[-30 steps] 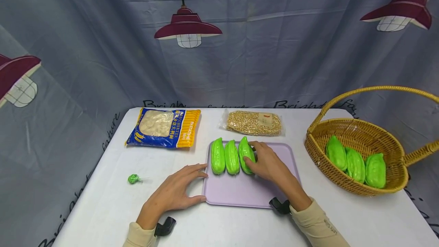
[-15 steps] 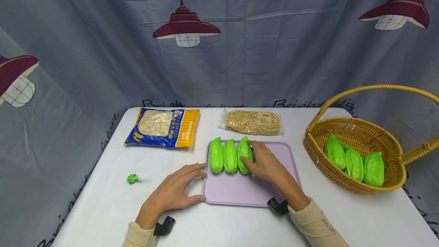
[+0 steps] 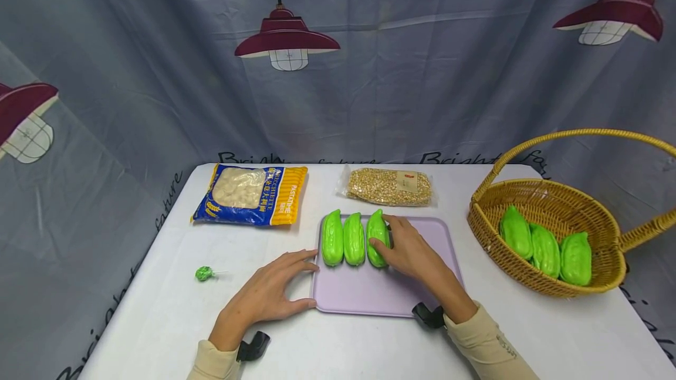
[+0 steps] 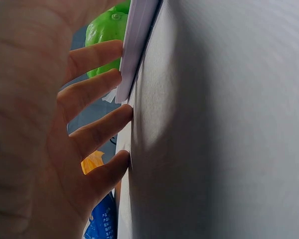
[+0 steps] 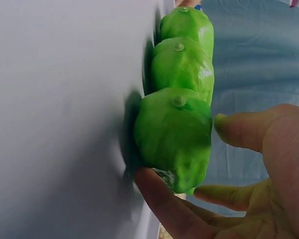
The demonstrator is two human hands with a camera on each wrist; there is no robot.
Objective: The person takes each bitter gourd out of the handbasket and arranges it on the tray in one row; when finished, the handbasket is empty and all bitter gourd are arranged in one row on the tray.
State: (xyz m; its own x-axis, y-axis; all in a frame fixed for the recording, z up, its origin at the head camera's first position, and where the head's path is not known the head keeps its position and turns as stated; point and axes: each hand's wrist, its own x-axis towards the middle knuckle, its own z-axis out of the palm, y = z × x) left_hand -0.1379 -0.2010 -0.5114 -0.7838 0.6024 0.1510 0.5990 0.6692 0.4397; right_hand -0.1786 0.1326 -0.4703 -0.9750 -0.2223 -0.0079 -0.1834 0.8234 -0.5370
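Three green ribbed gourd-like pieces stand side by side at the back left of the lilac tray (image 3: 369,301): a left one (image 3: 333,239), a middle one (image 3: 354,240) and a right one (image 3: 377,230). My right hand (image 3: 417,254) holds the right one, thumb on one side and fingers round the other; the right wrist view shows this piece (image 5: 172,134) between thumb and fingers of the hand (image 5: 269,174). Spread fingers of my left hand (image 3: 266,292) touch the tray's left edge; in the left wrist view the hand (image 4: 84,119) has two fingertips at the tray rim (image 4: 134,45).
A wicker basket (image 3: 491,242) with three more green pieces stands on the right. Behind the tray lies a clear bag of grains (image 3: 388,186), and at the back left a blue and yellow pasta bag (image 3: 250,195). A green lollipop (image 3: 203,273) lies on the left.
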